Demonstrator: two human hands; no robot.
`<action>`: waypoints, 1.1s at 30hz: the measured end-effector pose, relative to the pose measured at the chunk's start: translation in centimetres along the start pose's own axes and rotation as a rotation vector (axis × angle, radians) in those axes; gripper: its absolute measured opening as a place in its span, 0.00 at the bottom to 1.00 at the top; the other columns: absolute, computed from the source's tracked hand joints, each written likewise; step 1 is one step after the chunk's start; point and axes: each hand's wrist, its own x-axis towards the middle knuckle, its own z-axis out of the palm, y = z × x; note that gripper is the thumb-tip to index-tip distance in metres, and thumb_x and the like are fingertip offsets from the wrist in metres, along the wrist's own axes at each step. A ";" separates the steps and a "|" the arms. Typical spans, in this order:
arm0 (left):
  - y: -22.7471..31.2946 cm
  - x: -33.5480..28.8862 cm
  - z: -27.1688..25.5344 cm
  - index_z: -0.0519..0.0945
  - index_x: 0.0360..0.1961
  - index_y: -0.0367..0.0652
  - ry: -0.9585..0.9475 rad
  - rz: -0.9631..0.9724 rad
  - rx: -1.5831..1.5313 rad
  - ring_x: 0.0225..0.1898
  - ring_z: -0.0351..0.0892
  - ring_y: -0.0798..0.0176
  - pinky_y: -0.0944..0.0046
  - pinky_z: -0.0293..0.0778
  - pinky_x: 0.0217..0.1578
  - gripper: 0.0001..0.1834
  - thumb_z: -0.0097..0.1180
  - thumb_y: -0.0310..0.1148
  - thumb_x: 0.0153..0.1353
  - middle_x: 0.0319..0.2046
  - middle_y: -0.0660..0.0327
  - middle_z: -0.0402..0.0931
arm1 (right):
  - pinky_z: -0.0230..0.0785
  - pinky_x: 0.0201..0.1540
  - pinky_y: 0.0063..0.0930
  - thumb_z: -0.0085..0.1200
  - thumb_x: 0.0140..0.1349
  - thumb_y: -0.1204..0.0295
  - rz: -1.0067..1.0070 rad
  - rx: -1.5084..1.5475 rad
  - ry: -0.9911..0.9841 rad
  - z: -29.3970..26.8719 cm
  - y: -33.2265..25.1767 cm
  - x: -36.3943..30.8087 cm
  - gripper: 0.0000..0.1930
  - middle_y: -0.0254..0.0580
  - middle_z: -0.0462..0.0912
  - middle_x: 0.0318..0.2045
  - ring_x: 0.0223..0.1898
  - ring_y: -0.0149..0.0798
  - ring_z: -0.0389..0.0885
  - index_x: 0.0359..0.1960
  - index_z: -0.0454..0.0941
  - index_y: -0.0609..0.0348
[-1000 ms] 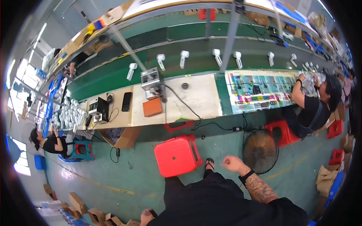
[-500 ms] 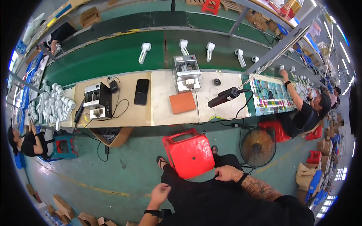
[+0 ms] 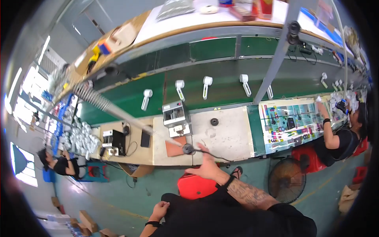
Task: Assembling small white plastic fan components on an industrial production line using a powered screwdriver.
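My right hand point(image 3: 207, 166) reaches forward over the front edge of the workbench point(image 3: 233, 138), open, thumb and fingers spread. Just past its fingertips is the black electric screwdriver point(image 3: 188, 149), seen nearly end-on, hanging from a coil spring point(image 3: 96, 100) with a dark cord behind my fingers. I cannot tell whether they touch. My left hand point(image 3: 160, 210) is low by my dark clothing, fingers curled, nothing visible in them. Beyond the screwdriver lie an orange-brown pad point(image 3: 173, 147) and a small grey-and-silver machine point(image 3: 176, 118). A black ring point(image 3: 214, 121) sits to the right.
White handheld fans point(image 3: 207, 87) lie spaced along the green conveyor point(image 3: 158, 81). A second machine point(image 3: 114, 141) and a phone point(image 3: 145, 138) are at left. A red stool point(image 3: 197, 185) stands before me, a floor fan point(image 3: 287, 179) to the right. Co-workers sit on both sides; a metal post point(image 3: 276, 59) rises ahead.
My right hand has left my clothing and stretched forward over the bench, opening. The screwdriver has swung left and turned end-on. My view has shifted upward, showing the overhead shelf.
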 end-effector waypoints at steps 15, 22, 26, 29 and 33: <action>29.1 33.7 -18.2 0.84 0.33 0.38 0.049 0.496 0.283 0.33 0.85 0.57 0.56 0.78 0.39 0.30 0.49 0.57 0.75 0.28 0.55 0.85 | 0.74 0.37 0.33 0.67 0.53 0.80 0.155 0.161 0.629 -12.2 11.6 10.6 0.15 0.30 0.78 0.32 0.34 0.32 0.78 0.38 0.73 0.55; 42.5 52.0 -18.8 0.78 0.60 0.40 0.822 0.710 0.265 0.55 0.79 0.38 0.43 0.77 0.56 0.34 0.69 0.52 0.60 0.53 0.44 0.79 | 0.73 0.41 0.29 0.54 0.61 0.83 0.068 -0.115 0.946 -14.9 3.8 4.5 0.10 0.35 0.73 0.36 0.36 0.34 0.77 0.44 0.75 0.59; 43.4 57.9 -19.5 0.81 0.47 0.41 0.776 0.747 0.329 0.47 0.83 0.36 0.41 0.79 0.49 0.25 0.65 0.53 0.64 0.43 0.45 0.82 | 0.68 0.36 0.25 0.50 0.78 0.51 0.044 -0.264 1.037 -10.2 0.2 3.8 0.38 0.33 0.72 0.20 0.23 0.29 0.71 0.77 0.50 0.63; 41.6 58.7 -20.2 0.85 0.42 0.38 0.785 0.793 0.170 0.44 0.84 0.38 0.43 0.79 0.46 0.19 0.61 0.47 0.68 0.40 0.45 0.85 | 0.68 0.29 0.24 0.51 0.69 0.33 -0.113 -0.196 0.943 -8.1 -0.8 2.9 0.56 0.35 0.72 0.26 0.24 0.29 0.71 0.82 0.35 0.54; 40.6 50.8 -19.3 0.85 0.51 0.35 0.572 0.934 -0.227 0.39 0.85 0.58 0.60 0.78 0.44 0.22 0.61 0.45 0.72 0.40 0.51 0.87 | 0.75 0.37 0.29 0.51 0.72 0.38 -0.122 -0.192 0.831 -7.7 0.5 0.9 0.50 0.37 0.73 0.30 0.30 0.31 0.74 0.80 0.45 0.62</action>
